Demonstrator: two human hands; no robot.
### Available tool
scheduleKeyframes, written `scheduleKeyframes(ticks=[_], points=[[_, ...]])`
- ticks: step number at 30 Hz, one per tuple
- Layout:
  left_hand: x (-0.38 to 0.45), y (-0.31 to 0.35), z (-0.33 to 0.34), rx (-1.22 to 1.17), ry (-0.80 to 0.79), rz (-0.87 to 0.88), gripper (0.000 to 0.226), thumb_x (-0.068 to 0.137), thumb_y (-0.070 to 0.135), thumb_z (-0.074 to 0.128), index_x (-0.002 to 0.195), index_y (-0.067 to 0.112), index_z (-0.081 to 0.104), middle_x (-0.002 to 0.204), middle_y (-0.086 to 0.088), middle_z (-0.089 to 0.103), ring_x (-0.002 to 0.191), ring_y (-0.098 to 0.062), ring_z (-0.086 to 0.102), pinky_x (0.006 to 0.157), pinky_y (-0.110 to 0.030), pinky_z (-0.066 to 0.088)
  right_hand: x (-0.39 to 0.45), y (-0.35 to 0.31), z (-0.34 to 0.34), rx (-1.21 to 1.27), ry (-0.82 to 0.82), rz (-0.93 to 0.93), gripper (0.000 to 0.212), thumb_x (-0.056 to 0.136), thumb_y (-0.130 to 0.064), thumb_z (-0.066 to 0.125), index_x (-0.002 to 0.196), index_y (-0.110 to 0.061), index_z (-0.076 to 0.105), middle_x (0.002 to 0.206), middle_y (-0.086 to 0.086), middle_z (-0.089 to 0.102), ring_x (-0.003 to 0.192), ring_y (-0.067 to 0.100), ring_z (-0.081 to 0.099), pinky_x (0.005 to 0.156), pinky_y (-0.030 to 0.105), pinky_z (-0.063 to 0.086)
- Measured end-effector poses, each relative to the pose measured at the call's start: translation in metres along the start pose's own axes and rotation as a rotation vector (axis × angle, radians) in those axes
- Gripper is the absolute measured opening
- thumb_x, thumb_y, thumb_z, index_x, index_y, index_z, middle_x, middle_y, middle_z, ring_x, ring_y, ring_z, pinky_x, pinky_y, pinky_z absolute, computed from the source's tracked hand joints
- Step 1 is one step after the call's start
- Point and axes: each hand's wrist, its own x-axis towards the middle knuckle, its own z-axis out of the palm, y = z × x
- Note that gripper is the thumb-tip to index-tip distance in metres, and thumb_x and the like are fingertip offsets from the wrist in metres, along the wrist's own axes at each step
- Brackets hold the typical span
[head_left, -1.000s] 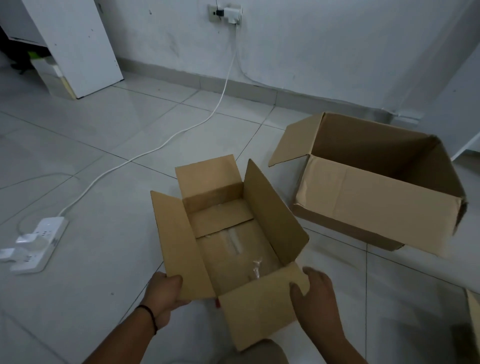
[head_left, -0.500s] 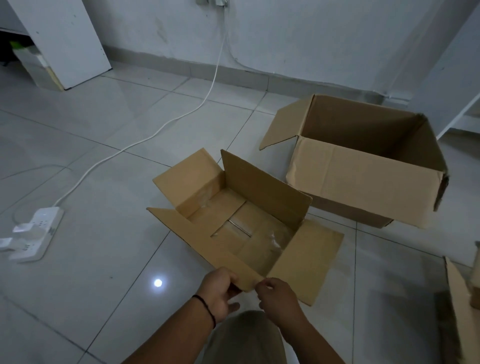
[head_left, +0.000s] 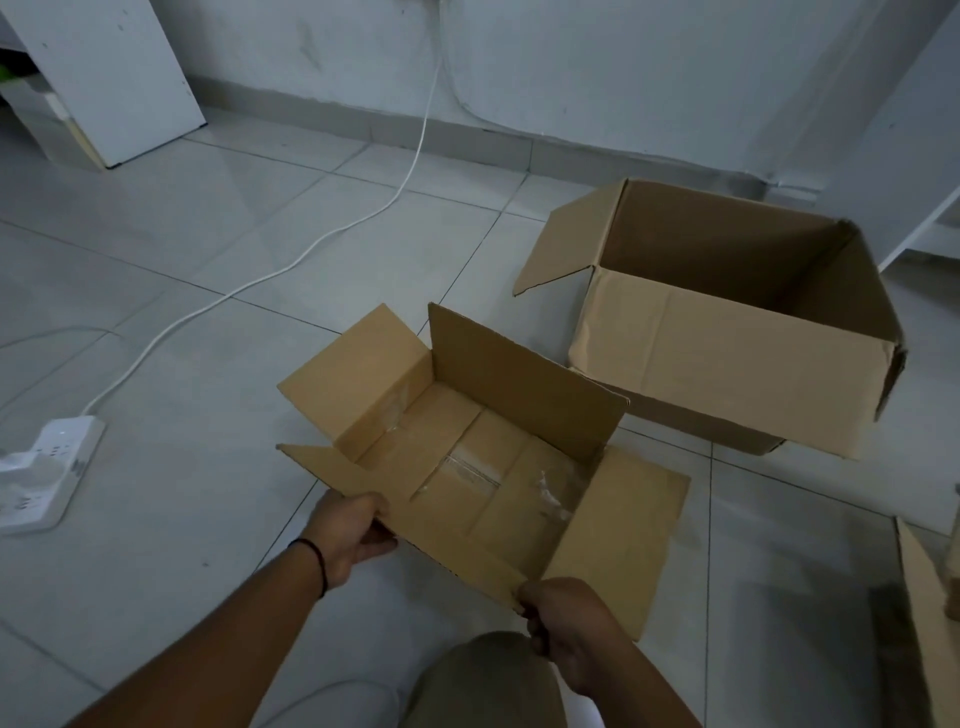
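A small open cardboard box (head_left: 524, 374) lies on the tiled floor in front of me, its four flaps spread and clear tape across its inner bottom. My left hand (head_left: 348, 535) grips the near long flap at its left part, thumb on top. My right hand (head_left: 566, 623) pinches the same flap at its right corner. Nothing lies inside the box apart from tape scraps.
A larger open cardboard box (head_left: 727, 353) stands behind to the right. A white power strip (head_left: 47, 467) with a cable (head_left: 291, 265) running to the wall lies at the left. A white cabinet panel (head_left: 114, 73) stands at the back left. Another cardboard piece (head_left: 930, 613) shows at the right edge.
The small box has been turned so its long side faces me. My hands have moved apart along the near flap, from its corner to either end.
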Motion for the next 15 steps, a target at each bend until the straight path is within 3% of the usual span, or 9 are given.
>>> scheduleKeyframes(ticks=[6,9,11,15], points=[[-0.014,-0.026,0.012,-0.041,-0.029,0.030,0.018,0.086,-0.002,0.052,0.098,0.005,0.063,0.084,-0.016,0.068,0.074,-0.028,0.065,0.053,-0.030,0.058,0.008,0.000,-0.025,0.054,0.029,0.015,0.024,0.083,0.001,0.046,0.063,-0.009,0.037,0.056,0.005,0.026,0.049,0.017,0.017,0.049,0.031,0.017],[-0.011,-0.031,0.012,-0.061,-0.043,0.019,0.020,0.088,0.006,0.056,0.106,0.005,0.063,0.092,-0.017,0.069,0.081,-0.029,0.066,0.063,-0.036,0.059,0.004,-0.002,-0.030,0.007,0.012,0.024,0.017,0.085,-0.003,0.047,0.068,-0.005,0.046,0.060,0.010,0.040,0.049,0.017,0.027,0.048,0.030,0.022],[-0.003,-0.031,0.007,-0.068,-0.038,-0.012,0.030,0.087,0.017,0.060,0.114,0.006,0.061,0.107,-0.017,0.066,0.093,-0.029,0.064,0.068,-0.040,0.059,0.000,-0.002,-0.034,-0.082,0.037,-0.012,0.016,0.088,-0.013,0.049,0.080,-0.002,0.057,0.074,0.013,0.054,0.056,0.019,0.040,0.050,0.028,0.029],[0.022,-0.021,-0.019,-0.058,0.135,-0.002,0.075,0.073,0.040,0.073,0.136,0.012,0.045,0.132,-0.006,0.053,0.115,-0.026,0.052,0.067,-0.040,0.057,0.002,0.003,-0.050,-0.439,0.392,-0.334,0.033,0.091,-0.029,0.053,0.104,0.000,0.062,0.092,0.012,0.063,0.075,0.020,0.052,0.067,0.027,0.038]])
